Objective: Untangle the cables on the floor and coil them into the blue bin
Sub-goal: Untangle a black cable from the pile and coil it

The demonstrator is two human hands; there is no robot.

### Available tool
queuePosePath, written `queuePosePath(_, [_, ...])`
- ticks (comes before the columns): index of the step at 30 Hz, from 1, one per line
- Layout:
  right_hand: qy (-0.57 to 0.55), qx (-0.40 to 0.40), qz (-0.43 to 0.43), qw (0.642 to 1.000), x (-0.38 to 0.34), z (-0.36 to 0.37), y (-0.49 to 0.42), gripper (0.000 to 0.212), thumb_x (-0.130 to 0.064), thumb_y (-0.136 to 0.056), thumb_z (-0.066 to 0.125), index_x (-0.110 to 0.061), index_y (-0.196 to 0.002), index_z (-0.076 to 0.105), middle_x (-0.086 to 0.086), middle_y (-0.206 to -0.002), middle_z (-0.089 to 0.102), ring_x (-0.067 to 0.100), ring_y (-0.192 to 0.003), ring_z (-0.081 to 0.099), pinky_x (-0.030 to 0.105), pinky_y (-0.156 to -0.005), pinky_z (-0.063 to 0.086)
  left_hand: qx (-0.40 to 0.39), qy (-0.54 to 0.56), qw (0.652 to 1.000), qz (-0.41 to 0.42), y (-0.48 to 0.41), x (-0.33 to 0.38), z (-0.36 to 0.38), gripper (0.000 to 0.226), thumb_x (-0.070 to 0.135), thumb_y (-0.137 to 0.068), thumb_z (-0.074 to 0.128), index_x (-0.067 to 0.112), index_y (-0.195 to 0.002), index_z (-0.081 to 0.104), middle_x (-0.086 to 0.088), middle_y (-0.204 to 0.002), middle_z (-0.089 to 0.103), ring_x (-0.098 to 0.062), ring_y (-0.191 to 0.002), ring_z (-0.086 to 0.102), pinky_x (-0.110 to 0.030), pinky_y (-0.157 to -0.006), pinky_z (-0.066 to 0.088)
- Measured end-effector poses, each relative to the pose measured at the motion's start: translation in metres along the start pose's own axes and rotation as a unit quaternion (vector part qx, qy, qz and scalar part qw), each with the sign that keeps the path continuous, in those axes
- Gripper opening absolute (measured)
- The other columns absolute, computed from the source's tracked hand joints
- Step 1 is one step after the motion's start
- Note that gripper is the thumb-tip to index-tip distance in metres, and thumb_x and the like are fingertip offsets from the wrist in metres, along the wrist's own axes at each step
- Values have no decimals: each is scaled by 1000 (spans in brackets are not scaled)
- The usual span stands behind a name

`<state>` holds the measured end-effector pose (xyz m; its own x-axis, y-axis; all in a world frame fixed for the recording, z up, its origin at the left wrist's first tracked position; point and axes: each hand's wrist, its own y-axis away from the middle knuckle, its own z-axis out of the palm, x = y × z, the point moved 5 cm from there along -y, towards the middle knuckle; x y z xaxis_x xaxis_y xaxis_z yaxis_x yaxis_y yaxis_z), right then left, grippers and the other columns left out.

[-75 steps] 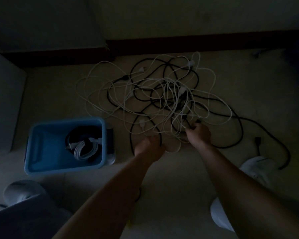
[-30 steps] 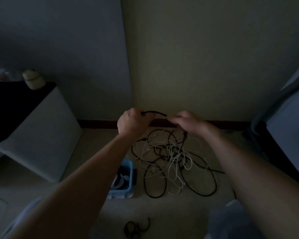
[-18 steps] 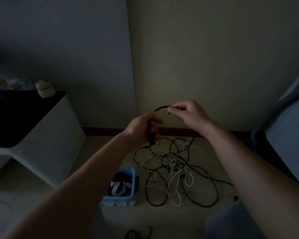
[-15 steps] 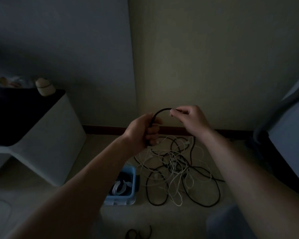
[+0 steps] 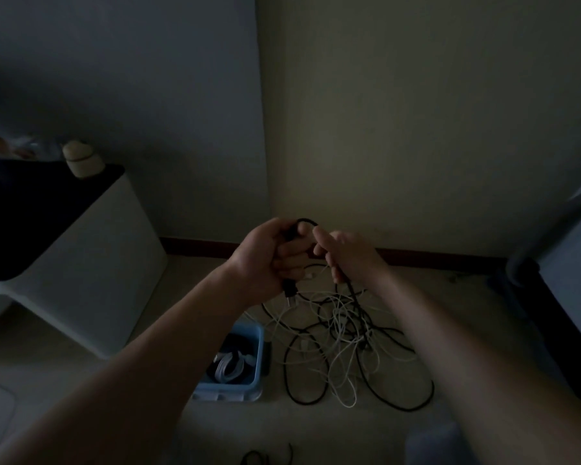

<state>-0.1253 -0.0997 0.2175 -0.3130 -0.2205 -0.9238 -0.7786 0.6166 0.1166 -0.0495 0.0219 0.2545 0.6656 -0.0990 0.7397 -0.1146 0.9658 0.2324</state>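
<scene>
So the left hand (image 5: 265, 260) has its fingers curled tight round the black cable (image 5: 307, 221), with the plug (image 5: 291, 292) poking out just under the fist. The right hand (image 5: 346, 260), right beside it, has its fingers closed on the same cable, and a short arch of it shows above both sets of knuckles. From under the right fingers the cable drops straight into the tangle (image 5: 342, 337) on the floor (image 5: 316, 431). I reckon this is the start of a coil: keep the left fist as the anchor, slide the right fingers down the cable instead of yanking, and feed even loops back to the left. Stop whenever a white lead rides up with it, cos pulling hard would probably just tighten the knot. The bin (image 5: 254, 333) sits well below the left fingers, just beside the tangle, with a white coil (image 5: 230, 365) in it. Pale floor, really dim room, plain wall (image 5: 399, 129) beyond the fingertips with a dark skirting (image 5: 198, 245), and a white cabinet (image 5: 98, 280) off past the left hand.
</scene>
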Motion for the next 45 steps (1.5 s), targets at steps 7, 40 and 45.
queuePosePath(7, [-70,-119,53,989,16,17,3,36,-31,-106,39,-9,-81,54,-3,-49,51,12,-42,51,27,-55,40,82,102,984,121,11,31,-28,28,19,-98,31,15,-87,56,7,-57,38,-5,-38,24,-19,-38,18])
queuePosePath(40, [107,-124,-142,976,-35,8,51,30,-8,-88,68,-38,-92,73,-29,-79,70,-8,-77,65,15,-69,48,208,-460,851,147,-12,0,-19,25,22,-103,44,19,-85,62,-3,-79,70,-21,-73,66,-38,-73,52])
queuePosePath(45, [66,20,-183,981,-32,-12,48,29,-14,-73,86,-22,-77,58,-7,-71,69,5,-67,66,25,-64,52,123,-444,887,38,-12,-24,-10,41,21,-108,34,3,-81,59,-10,-56,64,-23,-41,52,-25,-42,42])
